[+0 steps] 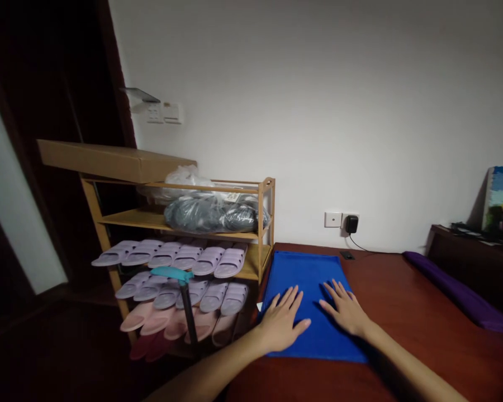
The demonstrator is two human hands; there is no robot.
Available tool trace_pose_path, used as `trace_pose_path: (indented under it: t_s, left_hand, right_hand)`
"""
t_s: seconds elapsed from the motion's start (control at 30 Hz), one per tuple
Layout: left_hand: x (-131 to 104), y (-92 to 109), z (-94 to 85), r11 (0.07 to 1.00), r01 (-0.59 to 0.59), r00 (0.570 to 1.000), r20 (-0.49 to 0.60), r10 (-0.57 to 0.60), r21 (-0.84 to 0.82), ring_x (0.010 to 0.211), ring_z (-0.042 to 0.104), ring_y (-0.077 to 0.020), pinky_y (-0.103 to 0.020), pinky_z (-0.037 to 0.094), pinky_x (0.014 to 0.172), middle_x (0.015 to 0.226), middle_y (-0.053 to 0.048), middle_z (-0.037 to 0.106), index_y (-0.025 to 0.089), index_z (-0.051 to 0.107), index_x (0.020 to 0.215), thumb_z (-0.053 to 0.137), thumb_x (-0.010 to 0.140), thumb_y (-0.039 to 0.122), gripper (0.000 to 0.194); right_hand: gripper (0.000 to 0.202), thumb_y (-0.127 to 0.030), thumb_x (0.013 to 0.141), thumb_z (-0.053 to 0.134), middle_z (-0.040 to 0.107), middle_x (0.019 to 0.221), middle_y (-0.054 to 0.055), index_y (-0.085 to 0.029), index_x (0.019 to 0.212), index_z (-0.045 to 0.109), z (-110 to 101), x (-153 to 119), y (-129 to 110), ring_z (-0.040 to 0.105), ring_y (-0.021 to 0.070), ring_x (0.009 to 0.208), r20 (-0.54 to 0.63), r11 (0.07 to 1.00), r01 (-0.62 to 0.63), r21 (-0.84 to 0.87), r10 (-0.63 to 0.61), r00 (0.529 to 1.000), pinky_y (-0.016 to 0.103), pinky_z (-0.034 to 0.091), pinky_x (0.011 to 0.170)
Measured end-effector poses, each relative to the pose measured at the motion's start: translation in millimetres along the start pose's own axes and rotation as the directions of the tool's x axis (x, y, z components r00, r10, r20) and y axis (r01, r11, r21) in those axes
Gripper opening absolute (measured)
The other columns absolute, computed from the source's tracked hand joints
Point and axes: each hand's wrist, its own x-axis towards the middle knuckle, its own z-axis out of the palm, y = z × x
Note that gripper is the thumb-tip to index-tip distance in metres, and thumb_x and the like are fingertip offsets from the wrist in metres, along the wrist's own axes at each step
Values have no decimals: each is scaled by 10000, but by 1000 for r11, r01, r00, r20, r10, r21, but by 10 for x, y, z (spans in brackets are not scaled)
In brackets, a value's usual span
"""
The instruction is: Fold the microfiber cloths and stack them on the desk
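A bright blue folded cloth (310, 273) lies flat as a rectangle on the reddish-brown wooden table (385, 296). My left hand (281, 321) rests palm down on its left part, fingers spread and pointing away from me. On the right side of the cloth, my right hand (346, 310) also lies palm down with its fingers apart. Neither hand grips anything. A small white tag (259, 306) sticks out at the cloth's left edge.
Left of the table stands a wooden shoe rack (260, 234) with lilac and pink slippers, plastic-wrapped bundles and a cardboard box (109, 159) on top. A teal-topped handle (172, 273) rises before it. A purple folded cloth (456, 290) lies at the right; a black plug adapter (351, 224) sits in the wall.
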Motion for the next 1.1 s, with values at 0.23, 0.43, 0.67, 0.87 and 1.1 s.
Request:
trace_pose_path:
  t_s: [0.23, 0.43, 0.67, 0.87, 1.1]
  left_hand:
    - [-154, 12, 63, 999, -23, 1000, -18, 23, 42, 1424, 147, -252, -491, 134, 1138, 1538, -92, 200, 218, 251, 1478, 305, 909, 611, 694]
    - [178, -273, 36, 996, -51, 999, 18, 50, 77, 1423, 158, -222, -458, 133, 1139, 1539, -71, 217, 230, 266, 1470, 289, 910, 621, 684]
    - [470, -565, 104, 994, -56, 998, -21, 58, 96, 1420, 175, -220, -454, 151, 1133, 1538, -55, 233, 245, 277, 1465, 252, 906, 653, 692]
    - [574, -656, 172, 992, -66, 997, -34, 70, 110, 1416, 188, -217, -463, 151, 1131, 1534, -50, 247, 269, 267, 1466, 241, 903, 671, 692]
    - [595, -660, 240, 988, -74, 995, -51, 82, 132, 1417, 185, -212, -460, 140, 1132, 1537, -56, 241, 261, 267, 1465, 227, 903, 676, 700]
  right_hand:
    - [769, -729, 845, 222, 169, 1544, 65, -287, 1472, 267, 61, -394, -140, 87, 294, 1424, -14, 996, 39, -86, -40, 999, 494, 114, 1120]
    - [777, -726, 851, 190, 197, 1539, 90, -265, 1469, 283, 97, 17, -123, 97, 298, 1423, -35, 992, 7, -123, -11, 999, 488, 137, 1103]
    - [796, -747, 841, 147, 224, 1536, 87, -274, 1463, 297, 146, 363, -60, 120, 280, 1422, -64, 992, 10, -128, -19, 998, 470, 144, 1094]
    - [775, -734, 853, 139, 226, 1537, 81, -283, 1466, 288, 169, 469, -7, 127, 271, 1421, -66, 988, 7, -152, -17, 998, 457, 142, 1091]
    - [755, -720, 862, 133, 220, 1541, 79, -293, 1467, 281, 176, 462, 14, 127, 271, 1419, -56, 985, 1, -172, -11, 998, 458, 149, 1087]
